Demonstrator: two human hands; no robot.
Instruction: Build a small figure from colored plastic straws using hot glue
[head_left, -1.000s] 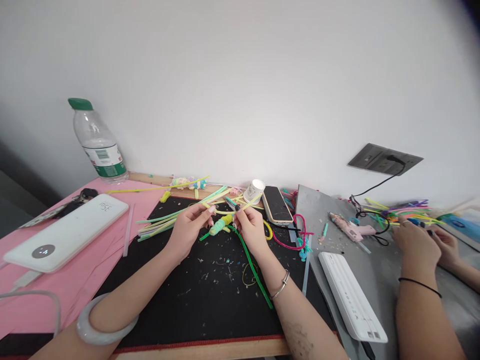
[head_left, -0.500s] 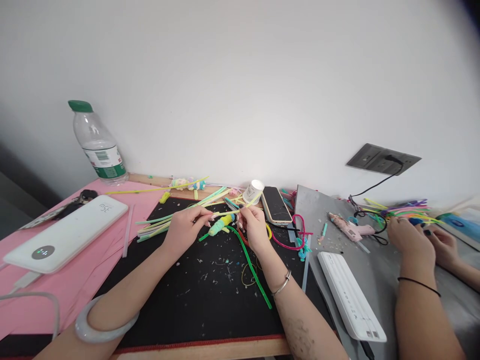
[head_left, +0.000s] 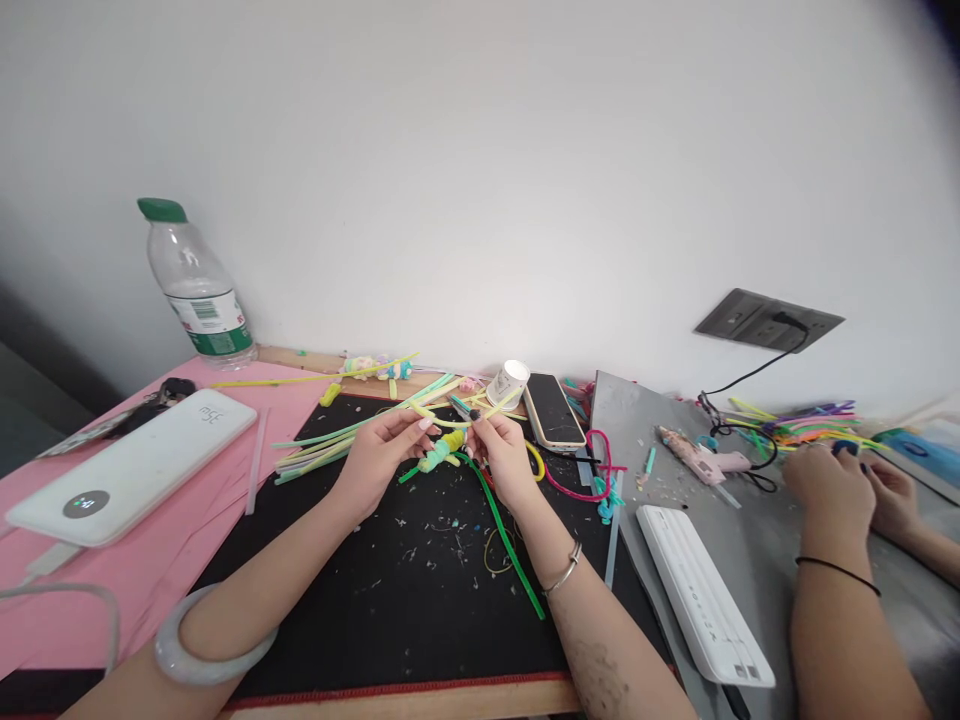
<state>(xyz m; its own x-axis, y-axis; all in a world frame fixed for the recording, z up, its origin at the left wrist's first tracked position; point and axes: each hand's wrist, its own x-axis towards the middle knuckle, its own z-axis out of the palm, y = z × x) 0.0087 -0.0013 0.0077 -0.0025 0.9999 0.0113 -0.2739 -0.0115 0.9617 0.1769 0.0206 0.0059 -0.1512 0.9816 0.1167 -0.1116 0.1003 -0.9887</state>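
Observation:
A pale yellow pipe cleaner [head_left: 448, 424] is stretched between my two hands above the black mat. Its left part is pinched by the thumb and fingers of my left hand [head_left: 381, 455]. My right hand [head_left: 502, 462] grips it farther right, and an end sticks up past the fingers towards the paper cup. Just below, between the hands, is a small wrapped figure of yellow and mint pipe cleaner [head_left: 441, 452]. A green pipe cleaner [head_left: 501, 530] trails from near it towards the front right. A teal-tipped tool [head_left: 459, 403] shows behind my right fingers, partly hidden.
Pipe cleaners [head_left: 315, 455] lie in a bundle at left. Behind are a paper cup [head_left: 508, 384] and a phone [head_left: 553, 412]. Power banks [head_left: 139, 465] [head_left: 701, 595] flank the mat; a bottle [head_left: 199, 290] stands back left. Right: glue gun [head_left: 701, 458] and another person's hands [head_left: 832, 485].
My left hand has turned, and its thumb now points up along the pipe cleaner, which bends into a shallow curve. The wrapped figure has shifted slightly. My right hand stays nearly in place.

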